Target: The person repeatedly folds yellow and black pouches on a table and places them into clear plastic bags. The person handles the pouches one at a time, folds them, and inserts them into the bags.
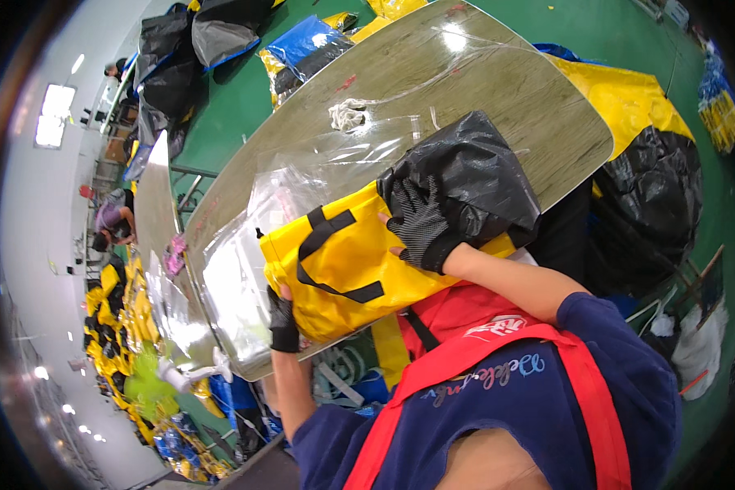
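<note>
A yellow-and-black bag [347, 253] with a black strap handle [309, 245] lies across the near part of the wood-patterned table. Its yellow part is on the left and its wrinkled black part [474, 163] on the right. My left hand [283, 320], in a black fingerless glove, grips the bag's left end with the thumb on top; its other fingers are hidden. Flat on the bag, where yellow meets black, rests my right hand [423, 222] in a matching dotted glove, fingers spread. Clear plastic bags [302, 175] lie beside and partly under the yellow part.
A bundle of white cord [349, 116] sits farther back on the table [539, 90]. Yellow-and-black bags [649, 163] are piled at the right. Folded blue and yellow goods [306, 49] lie beyond the table. Another person [116, 216] is far left.
</note>
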`<move>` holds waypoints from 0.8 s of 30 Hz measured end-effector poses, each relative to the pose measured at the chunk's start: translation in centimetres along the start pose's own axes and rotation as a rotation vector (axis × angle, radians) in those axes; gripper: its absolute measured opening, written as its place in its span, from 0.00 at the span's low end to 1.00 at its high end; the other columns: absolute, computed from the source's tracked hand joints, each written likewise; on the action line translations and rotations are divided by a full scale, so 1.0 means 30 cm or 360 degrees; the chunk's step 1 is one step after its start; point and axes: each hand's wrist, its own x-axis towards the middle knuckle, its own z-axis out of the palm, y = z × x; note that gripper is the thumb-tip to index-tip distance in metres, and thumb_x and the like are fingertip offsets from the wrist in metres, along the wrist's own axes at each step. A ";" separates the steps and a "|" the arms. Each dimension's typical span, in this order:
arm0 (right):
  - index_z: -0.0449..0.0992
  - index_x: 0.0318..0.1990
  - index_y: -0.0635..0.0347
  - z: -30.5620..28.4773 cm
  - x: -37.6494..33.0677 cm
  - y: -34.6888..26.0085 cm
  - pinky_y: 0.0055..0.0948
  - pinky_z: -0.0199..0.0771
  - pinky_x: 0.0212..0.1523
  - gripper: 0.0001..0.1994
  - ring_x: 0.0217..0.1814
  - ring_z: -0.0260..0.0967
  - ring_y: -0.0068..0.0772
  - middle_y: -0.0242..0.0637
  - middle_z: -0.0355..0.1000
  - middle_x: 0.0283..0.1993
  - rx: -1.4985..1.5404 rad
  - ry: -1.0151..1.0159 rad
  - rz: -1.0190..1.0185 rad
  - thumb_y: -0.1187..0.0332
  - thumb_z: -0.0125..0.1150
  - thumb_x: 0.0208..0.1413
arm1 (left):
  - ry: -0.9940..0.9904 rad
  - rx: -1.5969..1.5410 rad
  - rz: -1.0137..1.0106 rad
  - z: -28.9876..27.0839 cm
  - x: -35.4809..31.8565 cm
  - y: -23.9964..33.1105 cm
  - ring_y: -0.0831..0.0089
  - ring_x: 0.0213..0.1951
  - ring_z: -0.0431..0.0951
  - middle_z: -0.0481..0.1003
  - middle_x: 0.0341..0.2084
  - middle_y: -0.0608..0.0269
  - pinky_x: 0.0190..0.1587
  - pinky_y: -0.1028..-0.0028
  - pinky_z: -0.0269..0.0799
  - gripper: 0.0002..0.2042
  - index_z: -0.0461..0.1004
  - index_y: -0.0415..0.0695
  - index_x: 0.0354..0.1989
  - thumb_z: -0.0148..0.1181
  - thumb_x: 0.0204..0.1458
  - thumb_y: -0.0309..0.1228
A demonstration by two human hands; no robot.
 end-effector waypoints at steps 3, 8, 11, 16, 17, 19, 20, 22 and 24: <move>0.64 0.63 0.44 0.021 0.004 -0.035 0.73 0.16 0.62 0.31 0.75 0.24 0.59 0.52 0.34 0.73 0.0200 0.0213 0.0049 0.45 0.52 0.52 | -0.0031 -0.0103 -0.0120 -0.074 -0.059 -0.069 0.65 0.57 0.66 0.62 0.59 0.58 0.57 0.67 0.65 0.35 0.51 0.43 0.66 0.57 0.54 0.45; 0.41 0.70 0.54 0.125 0.019 -0.051 0.54 0.18 0.70 0.32 0.75 0.26 0.54 0.46 0.34 0.74 0.0405 0.0414 0.0392 0.53 0.37 0.63 | -0.0265 -0.1042 -0.0407 0.212 -0.081 0.440 0.56 0.52 0.73 0.69 0.54 0.50 0.55 0.60 0.69 0.29 0.60 0.38 0.61 0.58 0.47 0.28; 0.45 0.70 0.53 0.118 0.003 -0.045 0.50 0.28 0.71 0.30 0.75 0.34 0.45 0.43 0.39 0.73 0.0109 0.0202 0.0384 0.54 0.40 0.63 | -0.0651 -0.0931 -0.0202 0.520 0.036 0.573 0.58 0.48 0.76 0.71 0.50 0.49 0.49 0.59 0.74 0.28 0.62 0.38 0.58 0.61 0.47 0.27; 0.52 0.66 0.53 0.021 -0.153 -0.005 0.47 0.37 0.68 0.29 0.71 0.42 0.45 0.46 0.45 0.70 0.0284 0.0202 0.0222 0.54 0.45 0.60 | -0.0678 0.0056 0.0264 1.160 0.064 0.479 0.66 0.37 0.73 0.73 0.35 0.54 0.37 0.71 0.69 0.25 0.60 0.38 0.61 0.56 0.56 0.33; 0.53 0.66 0.53 0.028 -0.193 -0.002 0.47 0.39 0.68 0.28 0.71 0.43 0.45 0.46 0.46 0.69 0.0322 0.0213 0.0245 0.54 0.46 0.60 | -0.0653 0.0564 0.0893 1.173 0.076 0.470 0.62 0.37 0.73 0.73 0.34 0.52 0.38 0.66 0.68 0.24 0.62 0.38 0.60 0.54 0.56 0.35; 0.55 0.64 0.53 0.028 -0.235 0.003 0.46 0.43 0.67 0.28 0.69 0.46 0.45 0.48 0.49 0.68 0.0389 0.0210 0.0268 0.54 0.48 0.58 | -0.0539 0.1146 0.1694 1.172 0.136 0.439 0.51 0.43 0.71 0.73 0.39 0.49 0.47 0.54 0.62 0.23 0.69 0.41 0.56 0.51 0.55 0.41; 0.57 0.64 0.53 0.007 -0.253 0.014 0.45 0.44 0.66 0.28 0.68 0.48 0.45 0.48 0.50 0.67 0.0416 0.0166 0.0264 0.54 0.49 0.58 | -0.0465 0.1218 0.1723 1.175 0.140 0.455 0.47 0.55 0.64 0.68 0.50 0.44 0.58 0.48 0.51 0.23 0.68 0.46 0.58 0.50 0.56 0.42; 0.59 0.62 0.53 -0.073 -0.304 0.035 0.44 0.48 0.65 0.27 0.67 0.51 0.45 0.49 0.52 0.66 0.0500 -0.0014 0.0206 0.54 0.51 0.57 | -0.0257 0.1565 0.1820 1.197 0.152 0.489 0.45 0.64 0.53 0.58 0.61 0.43 0.64 0.45 0.37 0.24 0.66 0.50 0.60 0.50 0.55 0.43; 0.62 0.61 0.53 -0.256 -0.374 0.069 0.43 0.51 0.64 0.27 0.65 0.54 0.45 0.51 0.54 0.65 0.0701 -0.0503 0.0076 0.54 0.53 0.56 | -0.0506 0.1457 0.1602 1.196 0.193 0.472 0.45 0.65 0.51 0.58 0.62 0.46 0.65 0.45 0.35 0.25 0.67 0.49 0.58 0.53 0.51 0.44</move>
